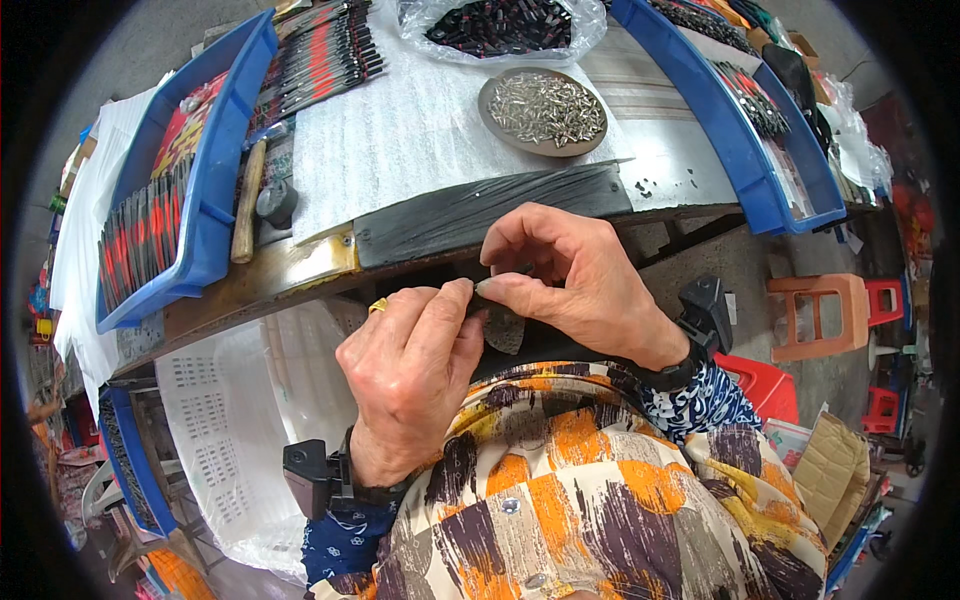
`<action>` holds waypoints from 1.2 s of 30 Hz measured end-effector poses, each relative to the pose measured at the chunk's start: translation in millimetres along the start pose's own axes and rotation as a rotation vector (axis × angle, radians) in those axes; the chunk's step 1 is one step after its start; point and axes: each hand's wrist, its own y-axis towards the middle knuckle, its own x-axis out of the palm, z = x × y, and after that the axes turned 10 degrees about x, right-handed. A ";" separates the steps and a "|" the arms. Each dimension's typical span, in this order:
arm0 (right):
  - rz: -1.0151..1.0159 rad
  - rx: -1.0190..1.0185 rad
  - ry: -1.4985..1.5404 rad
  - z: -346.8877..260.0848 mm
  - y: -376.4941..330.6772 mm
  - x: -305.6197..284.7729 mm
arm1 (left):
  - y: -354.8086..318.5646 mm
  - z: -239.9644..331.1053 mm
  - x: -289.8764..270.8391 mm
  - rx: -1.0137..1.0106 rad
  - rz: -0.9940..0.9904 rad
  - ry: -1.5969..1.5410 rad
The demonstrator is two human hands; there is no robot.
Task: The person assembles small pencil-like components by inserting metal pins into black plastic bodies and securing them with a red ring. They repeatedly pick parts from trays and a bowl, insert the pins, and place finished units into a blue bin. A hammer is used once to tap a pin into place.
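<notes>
In front of my body, just below the table edge, my left hand and my right hand meet at their fingertips. Each pinches thumb to finger, and the tips nearly touch. A tiny dark bit shows between them, too small to name. Beyond my hands, a round dish holds many small silver metal pieces. Behind it lies a clear plastic bag full of short black parts. The dark padded strip along the table edge is nearest to my fingers.
At the left, a blue tray holds black-and-red slim sticks; more sticks lie behind it. A wooden handle and dark cylinder rest beside it. Another blue tray stands right. Below left is a white basket; stools stand right.
</notes>
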 end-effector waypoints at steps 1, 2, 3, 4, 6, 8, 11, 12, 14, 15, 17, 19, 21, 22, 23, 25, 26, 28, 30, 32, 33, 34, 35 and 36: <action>-0.053 0.139 0.095 -0.5 -0.9 -1.3 | 0.9 0.3 -0.7 0.003 0.003 -0.006; -0.115 0.223 0.205 -1.0 -2.1 -3.0 | 1.9 0.8 -1.3 -0.006 0.002 -0.017; -0.133 0.234 0.227 -0.2 -1.7 -1.8 | 2.8 1.4 -1.8 -0.015 0.001 -0.028; -0.141 0.236 0.276 0.5 -1.7 -1.8 | 3.5 1.9 -2.8 -0.036 -0.006 -0.051; -0.138 0.208 0.356 2.8 -3.6 -0.7 | 3.9 2.4 -5.8 -0.082 -0.023 -0.098; -0.157 0.153 0.350 5.6 -5.1 -1.0 | 3.9 2.2 -7.8 -0.112 -0.042 -0.116; -0.189 0.132 0.286 9.8 -5.8 -5.4 | 3.3 2.0 -8.3 -0.151 -0.061 -0.174; -0.200 0.133 0.261 11.3 -5.5 -7.7 | 3.0 2.2 -7.9 -0.160 -0.067 -0.201; -0.222 0.104 0.231 14.8 -5.8 -10.2 | 1.7 3.1 -9.0 -0.154 -0.097 -0.200; -0.234 0.090 0.215 16.8 -5.6 -10.7 | 0.8 3.5 -9.5 -0.156 -0.116 -0.200; -0.256 0.003 0.200 21.4 -4.8 -10.9 | -0.9 4.2 -9.6 -0.137 -0.131 -0.201; -0.277 -0.026 0.199 25.7 -4.6 -11.7 | -1.5 3.2 -9.1 -0.113 -0.137 -0.202; -0.277 -0.054 0.184 29.6 -4.2 -11.8 | -1.6 1.6 -7.7 -0.087 -0.137 -0.202; -0.277 -0.067 0.188 31.3 -4.3 -11.3 | -2.0 1.5 -7.3 -0.086 -0.134 -0.204; -0.268 -0.053 0.208 32.7 -5.1 -9.7 | -2.8 1.7 -7.1 -0.093 -0.137 -0.204; -0.252 -0.029 0.266 34.1 -6.0 -6.3 | -3.5 1.4 -6.9 -0.116 -0.143 -0.204; -0.234 -0.008 0.270 33.8 -7.0 -4.9 | -4.0 1.3 -7.3 -0.132 -0.149 -0.205; -0.198 0.034 0.275 31.4 -9.1 -2.8 | -4.9 1.7 -6.9 -0.151 -0.143 -0.196; -0.199 0.089 0.270 27.3 -11.0 -1.8 | -5.9 3.7 -4.4 -0.165 -0.130 -0.179; -0.202 0.166 0.299 22.6 -12.1 -2.3 | -6.5 4.3 -3.1 -0.134 -0.125 -0.147; -0.207 0.216 0.330 20.4 -12.2 -2.8 | -6.8 4.3 -2.3 -0.121 -0.125 -0.131; -0.212 0.265 0.362 18.6 -12.2 -3.0 | -7.1 4.3 -0.9 -0.090 -0.111 -0.115; -0.206 0.281 0.344 17.2 -11.8 -2.4 | -7.4 4.2 0.9 -0.061 -0.098 -0.099; -0.200 0.297 0.326 16.3 -11.5 -1.9 | -7.8 4.0 2.3 -0.031 -0.084 -0.084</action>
